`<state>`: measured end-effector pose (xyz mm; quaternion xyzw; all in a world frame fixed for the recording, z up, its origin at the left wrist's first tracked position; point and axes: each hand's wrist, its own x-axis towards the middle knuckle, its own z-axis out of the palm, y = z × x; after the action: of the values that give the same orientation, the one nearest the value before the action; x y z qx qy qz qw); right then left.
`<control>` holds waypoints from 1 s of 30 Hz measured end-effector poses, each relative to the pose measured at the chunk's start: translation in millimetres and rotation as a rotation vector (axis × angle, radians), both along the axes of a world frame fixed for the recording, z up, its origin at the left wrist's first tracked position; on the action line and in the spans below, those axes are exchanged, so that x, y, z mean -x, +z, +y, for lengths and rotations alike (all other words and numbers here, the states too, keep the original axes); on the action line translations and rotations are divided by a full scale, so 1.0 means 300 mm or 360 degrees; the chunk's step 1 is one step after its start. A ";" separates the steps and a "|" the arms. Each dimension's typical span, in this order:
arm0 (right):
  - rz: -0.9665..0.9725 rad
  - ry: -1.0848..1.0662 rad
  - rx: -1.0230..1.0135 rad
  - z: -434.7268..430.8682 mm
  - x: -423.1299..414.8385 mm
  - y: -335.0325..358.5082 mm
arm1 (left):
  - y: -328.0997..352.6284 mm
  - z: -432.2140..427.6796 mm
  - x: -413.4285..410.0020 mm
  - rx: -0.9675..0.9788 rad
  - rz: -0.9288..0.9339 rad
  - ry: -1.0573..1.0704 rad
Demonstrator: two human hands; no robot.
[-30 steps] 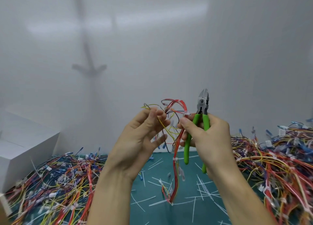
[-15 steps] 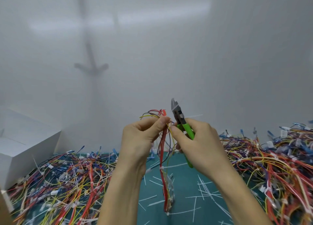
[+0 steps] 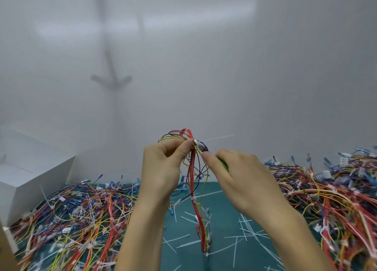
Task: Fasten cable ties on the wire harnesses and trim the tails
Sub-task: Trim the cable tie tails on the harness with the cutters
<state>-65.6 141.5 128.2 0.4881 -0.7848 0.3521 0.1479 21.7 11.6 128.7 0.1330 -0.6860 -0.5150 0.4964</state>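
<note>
White box (image 3: 30, 179) far left. Harness pile (image 3: 81, 219) on teal surface (image 3: 224, 215). Left hand (image 3: 163, 168) pinches wire harness (image 3: 191, 185) near top, harness hanging to surface. Cable tie (image 3: 196, 142) there, tail pointing right. Right hand (image 3: 240, 172) grips green-handled cutters (image 3: 223, 165), nose at tie. Second pile (image 3: 336, 189) right.

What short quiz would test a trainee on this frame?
1. True or false: the tie tail on the held harness is already cut off.
2. The right hand grips: A) green-handled cutters B) a screwdriver C) nothing.
3. Fill in: loose cut tails lie scattered on the ___ mat.
Key: 1 false, it sticks out to the right; 2 A; 3 teal.
</note>
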 end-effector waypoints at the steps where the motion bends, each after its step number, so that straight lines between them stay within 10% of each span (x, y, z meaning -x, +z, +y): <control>1: 0.0004 -0.0017 -0.0012 0.003 0.002 0.001 | 0.001 0.001 -0.001 0.0051 -0.0002 0.0029; 30: -0.0132 -0.0014 0.0038 -0.010 -0.011 -0.002 | 0.004 0.009 -0.006 0.0731 -0.0218 0.0349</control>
<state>-62.4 138.5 127.5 0.4677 -0.7882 0.3807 0.1225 23.4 14.2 129.8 0.1250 -0.7985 -0.2787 0.5187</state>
